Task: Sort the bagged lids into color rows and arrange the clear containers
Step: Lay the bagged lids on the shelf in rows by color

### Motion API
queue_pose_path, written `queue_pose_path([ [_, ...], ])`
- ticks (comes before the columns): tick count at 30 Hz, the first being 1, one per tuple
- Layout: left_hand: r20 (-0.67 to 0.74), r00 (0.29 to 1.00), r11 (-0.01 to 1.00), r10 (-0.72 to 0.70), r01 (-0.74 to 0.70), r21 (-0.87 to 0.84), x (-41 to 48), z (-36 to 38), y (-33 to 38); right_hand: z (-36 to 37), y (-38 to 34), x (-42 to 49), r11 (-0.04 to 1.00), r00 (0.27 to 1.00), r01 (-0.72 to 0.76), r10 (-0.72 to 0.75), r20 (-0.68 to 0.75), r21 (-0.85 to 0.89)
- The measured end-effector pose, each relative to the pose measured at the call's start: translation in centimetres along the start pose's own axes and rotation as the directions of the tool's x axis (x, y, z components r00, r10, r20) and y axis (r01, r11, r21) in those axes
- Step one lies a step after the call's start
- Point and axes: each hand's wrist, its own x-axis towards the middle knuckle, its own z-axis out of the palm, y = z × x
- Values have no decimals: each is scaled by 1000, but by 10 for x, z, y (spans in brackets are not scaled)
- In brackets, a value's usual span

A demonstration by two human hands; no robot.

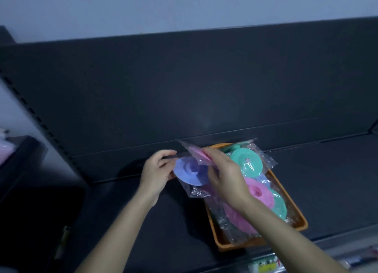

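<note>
Dark grey shelving is filling the view, and we are working at the middle of its shelf (122, 211), close to the back panel (184, 78). Our left hand (155, 174) is curling round the edge of a bagged purple lid (190, 171), holding it just left of the orange tray (229, 246). Our right hand (227, 176) is pinching a bagged pink lid (199, 153) just above the purple one, their clear wrappers touching. More bagged lids are lying heaped in the tray: a teal lid (246, 162) is resting at its far end, and a large pink lid (257, 191) is overlapping a second teal lid (279, 203) nearer us
</note>
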Motion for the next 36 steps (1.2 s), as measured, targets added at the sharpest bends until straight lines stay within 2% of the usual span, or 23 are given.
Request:
queue_pose_path([
  [2, -41, 999, 1000, 2, -2, 3, 0, -22, -2, 10, -14, 7, 999, 997, -1, 5, -79, 47],
  [4, -71, 997, 1000, -30, 30, 6, -1, -46, -6, 20, -35, 12, 986, 994, -9, 28, -109, 168],
  [7, -94, 988, 992, -122, 123, -2, -1, -79, -17, 43, -53, 19, 948, 976, -103, 154, -151, 302],
  [9, -115, 976, 983, -186, 184, -25, -2, -97, -27, 65, -53, 17, 929, 960, -201, 250, -126, 312],
  [11, -111, 962, 967, -249, 242, -73, -5, -113, -38, 85, -50, 8, 920, 957, -253, 284, -65, 298],
  [16, -32, 929, 917, -368, 358, -177, -11, -142, -69, 116, -38, -22, 958, 980, -195, 184, 72, 210],
  [19, 44, 918, 915, -395, 397, -66, -15, -148, -78, 121, -35, -27, 961, 976, -210, 197, 87, 178],
  [22, 79, 912, 912, -404, 394, 118, -11, -156, -83, 118, -32, -24, 926, 949, -314, 310, 52, 209],
  [24, 115, 910, 912, -398, 378, 163, -8, -159, -84, 116, -27, -22, 911, 930, -364, 367, 21, 193],
  [26, 87, 929, 923, -360, 341, 176, -6, -160, -86, 113, -26, -20, 915, 931, -363, 363, 34, 175],
  [31, -57, 987, 940, -147, 158, 302, -5, -162, -86, 109, -35, -11, 941, 959, -283, 284, 19, 184],
  [33, -71, 991, 951, -111, 127, 280, -5, -167, -87, 113, -35, -8, 958, 973, -231, 228, 40, 170],
  [36, -161, 972, 977, -171, 188, 98, -4, -175, -91, 124, -29, -12, 985, 983, -172, 170, 73, 27],
])
